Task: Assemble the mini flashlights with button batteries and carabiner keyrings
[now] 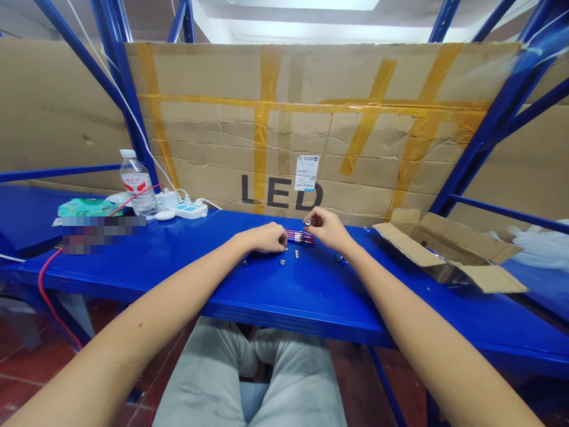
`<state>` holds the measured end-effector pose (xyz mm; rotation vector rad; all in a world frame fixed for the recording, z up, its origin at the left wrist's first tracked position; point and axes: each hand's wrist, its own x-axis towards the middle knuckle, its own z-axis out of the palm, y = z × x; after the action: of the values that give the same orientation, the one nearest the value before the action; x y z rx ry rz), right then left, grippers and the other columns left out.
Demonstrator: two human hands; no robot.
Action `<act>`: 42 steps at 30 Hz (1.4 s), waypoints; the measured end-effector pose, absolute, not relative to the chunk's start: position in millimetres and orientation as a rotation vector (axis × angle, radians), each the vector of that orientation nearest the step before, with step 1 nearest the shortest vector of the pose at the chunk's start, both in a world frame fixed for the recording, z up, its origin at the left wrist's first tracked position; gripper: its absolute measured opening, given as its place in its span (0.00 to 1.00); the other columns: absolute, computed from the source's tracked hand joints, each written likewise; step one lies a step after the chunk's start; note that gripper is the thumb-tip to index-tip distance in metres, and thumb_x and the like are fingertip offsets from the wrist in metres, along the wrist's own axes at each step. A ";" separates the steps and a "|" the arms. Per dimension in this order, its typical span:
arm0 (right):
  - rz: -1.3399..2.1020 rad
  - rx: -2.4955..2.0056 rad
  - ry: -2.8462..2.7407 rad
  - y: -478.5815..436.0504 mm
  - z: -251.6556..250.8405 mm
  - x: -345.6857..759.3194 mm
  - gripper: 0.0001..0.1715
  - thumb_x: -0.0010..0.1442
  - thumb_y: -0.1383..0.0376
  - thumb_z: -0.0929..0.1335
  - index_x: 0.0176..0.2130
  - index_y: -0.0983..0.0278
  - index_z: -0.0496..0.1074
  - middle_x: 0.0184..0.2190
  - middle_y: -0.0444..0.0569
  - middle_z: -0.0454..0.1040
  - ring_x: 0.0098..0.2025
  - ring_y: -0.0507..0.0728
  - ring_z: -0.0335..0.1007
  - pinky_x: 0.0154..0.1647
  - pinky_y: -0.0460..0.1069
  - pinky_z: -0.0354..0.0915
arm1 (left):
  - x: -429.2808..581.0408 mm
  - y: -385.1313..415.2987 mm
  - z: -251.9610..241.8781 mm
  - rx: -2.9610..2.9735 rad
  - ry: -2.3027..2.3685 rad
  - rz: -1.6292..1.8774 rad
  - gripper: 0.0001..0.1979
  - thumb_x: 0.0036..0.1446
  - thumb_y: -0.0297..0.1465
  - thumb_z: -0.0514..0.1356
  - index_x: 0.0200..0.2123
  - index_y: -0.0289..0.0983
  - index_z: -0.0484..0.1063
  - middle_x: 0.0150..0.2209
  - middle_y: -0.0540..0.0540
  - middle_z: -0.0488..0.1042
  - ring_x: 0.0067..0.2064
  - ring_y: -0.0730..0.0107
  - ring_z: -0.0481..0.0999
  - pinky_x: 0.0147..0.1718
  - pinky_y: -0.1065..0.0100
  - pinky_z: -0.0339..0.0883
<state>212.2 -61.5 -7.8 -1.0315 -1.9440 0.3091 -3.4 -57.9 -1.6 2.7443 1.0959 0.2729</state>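
Pinched a small silvery round piece (307, 223) between thumb and fingertips of the right hand (328, 228), above the far half of the counter (284, 296); too little in view to name the part. Kept the left hand (268, 238) curled, back toward the camera, fingertips turned mostly out of sight; could not tell grasp from mere touch there.

Had a bundle of shiny red-and-purple stick-like things (301, 238) lying between both hands, left end hidden at the left hand, too small to count. Made out tiny metal bits (297, 254) on the near side of the bundle, a second cluster (282, 262) close by. Spotted a dark bit (245, 263) beside the left forearm and dark-green bits (341, 258) partly covered by the right forearm, shapes unclear.

Saw an open cardboard box (493, 279) at the right, flaps spread, contents mostly concealed, and beyond it a plastic bag (542, 246) cut off by the frame edge. Saw a bottle (137, 190), a green packet (86, 206) and a white power strip (191, 209) at the left, with a pixelated patch masking the area in front. Could not read the small print of the label (306, 172) on the cardboard panel (213, 136) behind, stuck partly over the "D" of "LED".
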 end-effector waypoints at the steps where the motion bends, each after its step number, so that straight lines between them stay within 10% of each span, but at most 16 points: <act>1: 0.306 -1.037 -1.950 -61.6 -7.9 212.1 0.06 0.47 0.69 0.68 0.31 0.63 0.69 0.25 0.43 0.71 0.28 0.53 0.66 0.31 0.49 0.61 | -3.5 -56.9 -2.5 2.736 1.088 0.305 0.06 0.48 0.26 0.61 0.29 0.38 0.79 0.28 0.47 0.79 0.29 0.69 0.75 0.29 0.71 0.63; 16: 0.390 -1.092 -2.016 -63.1 -9.5 210.8 0.08 0.47 0.67 0.69 0.32 0.63 0.68 0.23 0.42 0.70 0.26 0.53 0.66 0.28 0.48 0.60 | -9.3 -50.0 -7.8 2.693 1.105 0.374 0.05 0.47 0.24 0.63 0.22 0.37 0.73 0.20 0.50 0.72 0.21 0.71 0.69 0.23 0.71 0.59; 24: 0.564 -1.003 -1.986 -62.7 -11.8 207.2 0.11 0.47 0.63 0.71 0.31 0.62 0.66 0.22 0.41 0.69 0.25 0.53 0.65 0.26 0.48 0.62 | 10.7 -60.1 -3.4 2.738 0.949 1.374 0.08 0.62 0.27 0.56 0.40 0.36 0.75 0.38 0.44 0.79 0.40 0.66 0.77 0.42 0.66 0.67; 34: 0.635 -0.927 -1.889 -62.5 -7.2 207.9 0.11 0.44 0.66 0.71 0.30 0.63 0.66 0.24 0.42 0.71 0.27 0.53 0.67 0.30 0.49 0.64 | 7.2 -62.4 -3.0 2.744 0.921 1.295 0.12 0.60 0.27 0.55 0.44 0.37 0.74 0.38 0.45 0.79 0.36 0.69 0.76 0.38 0.68 0.67; 42: 0.490 -1.021 -1.975 -61.0 -10.3 210.7 0.07 0.46 0.68 0.68 0.31 0.64 0.70 0.25 0.43 0.72 0.28 0.54 0.67 0.29 0.48 0.62 | -12.7 -54.9 -0.6 2.742 0.859 0.576 0.10 0.51 0.27 0.59 0.35 0.41 0.80 0.32 0.49 0.80 0.32 0.69 0.76 0.34 0.71 0.64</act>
<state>210.7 -61.0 -10.3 -1.0212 -1.9750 0.4897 -12.7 -54.9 -0.6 2.7417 0.8588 0.5760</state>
